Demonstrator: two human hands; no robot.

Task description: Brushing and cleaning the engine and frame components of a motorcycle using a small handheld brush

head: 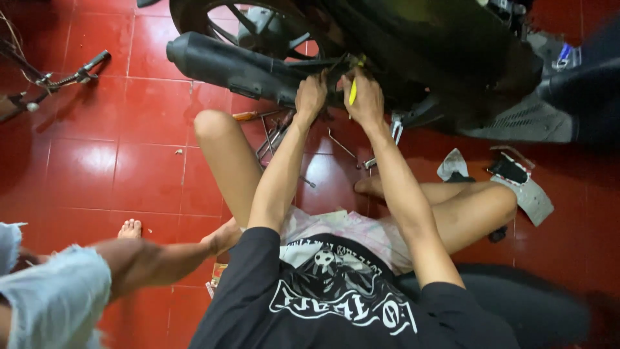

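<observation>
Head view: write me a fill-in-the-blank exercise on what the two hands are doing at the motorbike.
1. The left hand and right hand both reach under the motorbike, just beside its black ____ pipe.
2. The right hand has a thin ____-coloured tool in its grip.
3. Loose metal tools lie on the ____ tiled floor.
4. A second person's bare ____ rests on the floor at lower left.

Missing words: exhaust; yellow; red; foot

Red tile floor (116,161), loose tools (274,132), grey panel (533,197), handlebar part (61,77), another person's leg (148,258) at left.
</observation>
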